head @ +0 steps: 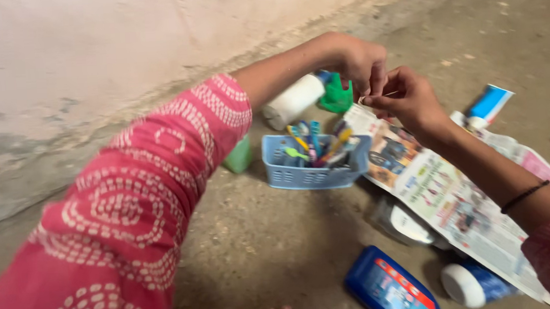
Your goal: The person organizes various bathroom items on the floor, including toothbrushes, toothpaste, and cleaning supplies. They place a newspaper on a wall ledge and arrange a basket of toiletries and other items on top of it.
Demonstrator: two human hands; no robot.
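My left hand (359, 59) and my right hand (408, 98) meet above the floor and pinch a thin pale stick (376, 95) between their fingertips. What the stick is cannot be told. Just below them stands a small blue slotted basket (308, 175) holding several coloured toothbrushes (316, 144). Behind my left hand lie a white roll (292, 100) and a green plastic piece (337, 98). My left arm wears a red sleeve with a white dot pattern.
A sheet of newspaper (446, 198) lies under my right forearm. A blue and white tube (488, 105) lies at the right, a blue bottle (391, 290) and a white-capped container (470, 284) near the bottom. A green cup (240, 156) stands by the wall (122, 49). The floor is bare concrete.
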